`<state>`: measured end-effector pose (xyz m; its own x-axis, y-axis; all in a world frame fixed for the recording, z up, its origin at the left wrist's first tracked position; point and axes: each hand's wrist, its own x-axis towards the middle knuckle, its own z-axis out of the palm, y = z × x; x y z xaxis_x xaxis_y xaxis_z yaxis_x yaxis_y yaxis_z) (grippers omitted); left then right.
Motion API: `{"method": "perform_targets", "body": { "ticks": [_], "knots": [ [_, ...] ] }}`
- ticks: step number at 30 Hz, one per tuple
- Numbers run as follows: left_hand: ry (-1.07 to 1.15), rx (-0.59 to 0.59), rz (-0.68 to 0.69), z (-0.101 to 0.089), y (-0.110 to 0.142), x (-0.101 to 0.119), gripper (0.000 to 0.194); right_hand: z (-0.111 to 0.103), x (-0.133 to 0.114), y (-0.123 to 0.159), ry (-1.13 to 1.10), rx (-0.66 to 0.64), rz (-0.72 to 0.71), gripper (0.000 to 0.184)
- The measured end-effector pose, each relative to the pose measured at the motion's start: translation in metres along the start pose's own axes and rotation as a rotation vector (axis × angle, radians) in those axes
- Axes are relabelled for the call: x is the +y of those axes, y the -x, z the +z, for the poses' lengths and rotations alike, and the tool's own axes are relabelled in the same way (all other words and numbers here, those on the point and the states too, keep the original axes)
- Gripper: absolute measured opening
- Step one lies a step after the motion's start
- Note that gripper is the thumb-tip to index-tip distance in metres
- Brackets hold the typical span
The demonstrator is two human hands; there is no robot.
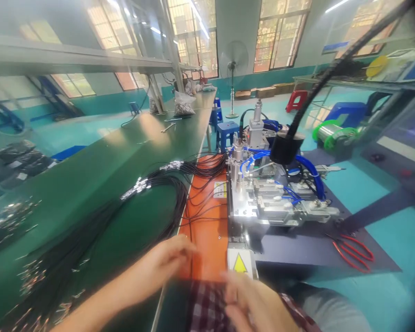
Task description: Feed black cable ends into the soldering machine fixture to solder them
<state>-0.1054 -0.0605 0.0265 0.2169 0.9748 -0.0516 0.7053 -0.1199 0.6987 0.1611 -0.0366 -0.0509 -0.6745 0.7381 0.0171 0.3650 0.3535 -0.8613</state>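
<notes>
My left hand (169, 258) hovers by the table edge, over the near end of an orange board (207, 230). Its fingers are loosely bent and a little apart, with nothing visible in them. Lower down, my right hand (249, 299) is in front of a white plate with a yellow arrow (240, 265); motion blurs its fingers, which look parted and hold nothing I can see. Thin black cables (207, 168) run across the board to a metal machine with blue air hoses (263, 184). A long bundle of black cables (86, 226) with shiny ends lies on the green table.
Red-handled scissors (354, 253) lie on the machine's dark base at right. A black flexible arm (332, 69) arches over the machine. Farther back are a bag of small parts (184, 103), a blue stool (227, 133) and a green-rimmed wire spool (335, 133).
</notes>
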Motion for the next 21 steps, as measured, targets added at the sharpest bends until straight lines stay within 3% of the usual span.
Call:
{"method": "perform_targets", "body": {
  "ticks": [2,4,8,10,12,16,21],
  "knots": [
    [-0.004,0.004,0.058,0.012,-0.014,0.001,0.037,0.006,-0.012,-0.013,0.119,-0.01,-0.183,0.055],
    [-0.107,-0.013,0.159,0.025,-0.015,-0.004,0.043,0.005,-0.015,-0.015,0.189,0.009,-0.286,0.044],
    [-0.665,-0.101,0.601,0.048,0.008,-0.021,0.047,-0.017,-0.012,0.001,0.128,0.104,-0.211,0.017],
    [-0.813,-0.13,0.713,0.058,0.018,-0.027,0.037,-0.031,-0.015,0.007,0.06,0.129,-0.121,0.013],
    [-0.809,-0.143,0.729,0.062,0.018,-0.029,0.029,-0.041,-0.021,0.009,0.0,0.131,-0.043,0.012],
    [-0.583,-0.062,0.685,0.054,-0.004,-0.019,0.038,-0.049,-0.03,0.006,-0.187,0.14,0.096,0.018],
    [-0.582,0.226,0.596,0.053,-0.037,0.003,0.031,-0.038,-0.022,-0.003,-0.592,0.232,0.293,0.021]
  ]
}}
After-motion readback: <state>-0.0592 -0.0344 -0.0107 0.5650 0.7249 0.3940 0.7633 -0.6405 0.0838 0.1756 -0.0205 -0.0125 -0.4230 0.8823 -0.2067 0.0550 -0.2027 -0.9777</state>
